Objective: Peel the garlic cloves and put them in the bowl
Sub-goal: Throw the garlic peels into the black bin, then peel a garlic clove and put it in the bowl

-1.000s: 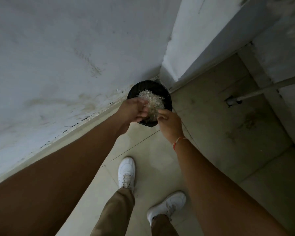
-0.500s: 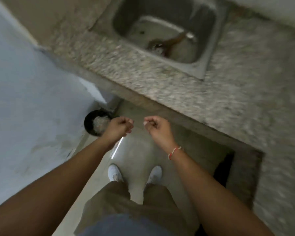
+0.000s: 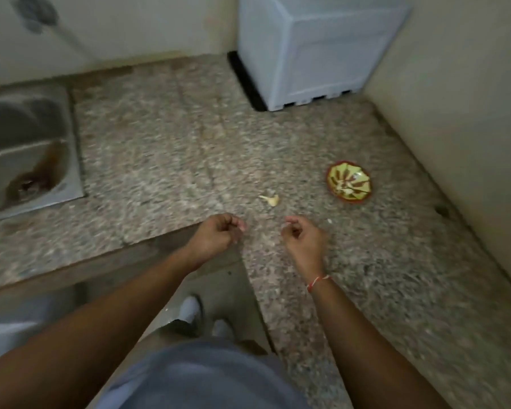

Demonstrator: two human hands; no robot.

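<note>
Speckled granite surface (image 3: pixel 165 160) now fills the view where a second ago the hands hung over a dark bin of garlic skins on the floor. The left hand (image 3: pixel 216 236) and right hand (image 3: pixel 303 242) hover at the near edge, fingers loosely curled, holding nothing I can make out. Judging by this, the step is fetching more: reach forward, pinch the garlic clove (image 3: pixel 270 199) beyond the hands, peel it, then drop it into the bowl (image 3: pixel 348 183) further right.
</note>
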